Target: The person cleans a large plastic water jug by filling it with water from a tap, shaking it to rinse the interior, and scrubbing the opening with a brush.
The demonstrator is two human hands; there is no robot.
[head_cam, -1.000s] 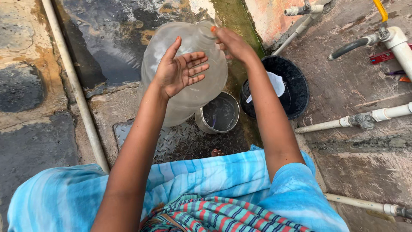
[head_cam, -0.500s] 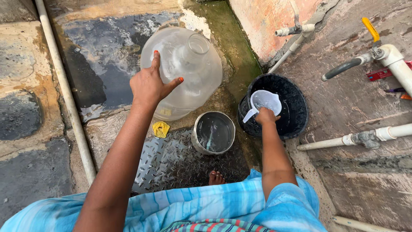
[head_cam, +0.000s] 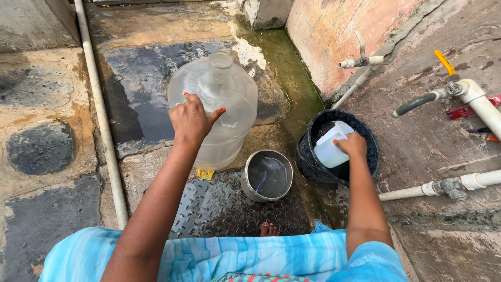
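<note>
Clear water jug steadied by left hand fingers; right hand grips white mug inside black bucket.

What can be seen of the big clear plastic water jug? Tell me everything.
The large clear plastic water jug has a round, bulging body and a narrow open neck with no cap. Its wall looks cloudy and see-through, and whether it holds water cannot be told. It stands roughly upright on the wet concrete floor, beside the small steel pot. The left hand rests on its shoulder, fingers spread. A yellow scrap shows at its base.
</note>
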